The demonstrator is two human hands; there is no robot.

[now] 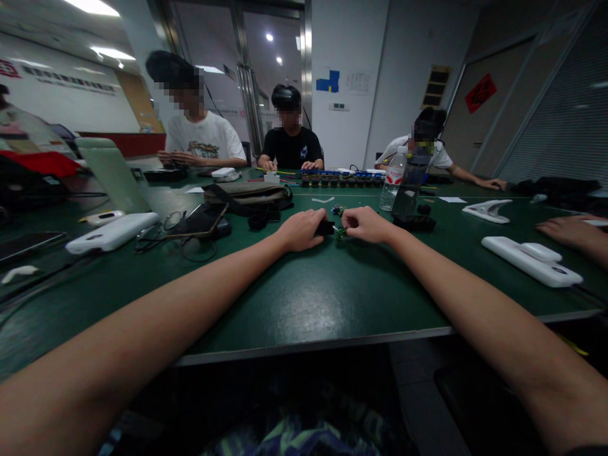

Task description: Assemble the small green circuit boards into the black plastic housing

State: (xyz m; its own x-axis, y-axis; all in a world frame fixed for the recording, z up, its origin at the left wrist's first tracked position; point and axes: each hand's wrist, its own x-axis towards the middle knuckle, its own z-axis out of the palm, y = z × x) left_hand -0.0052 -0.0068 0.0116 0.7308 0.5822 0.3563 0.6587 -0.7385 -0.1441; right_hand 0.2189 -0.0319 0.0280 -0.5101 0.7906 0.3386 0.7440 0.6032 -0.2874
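Both my arms reach forward over the dark green table (304, 304). My left hand (304, 229) is closed around a small black block-like piece (325, 228), which sticks out toward the right. Close beside it, my right hand (368, 223) has its fingers curled in a pinch at a small green-and-metal part (341, 233) that looks like an electronic piece. The two pieces are very near each other; whether they touch I cannot tell. Just beyond them lies another small shiny part (338, 209), partly against my right fingers.
A grey bag (251, 192), a phone (198, 220) and a white power bank (113, 233) lie to the left. On the right stand a water bottle (392, 180), a white clamp-like piece (488, 211) and a white device (529, 261). Several people sit around the table.
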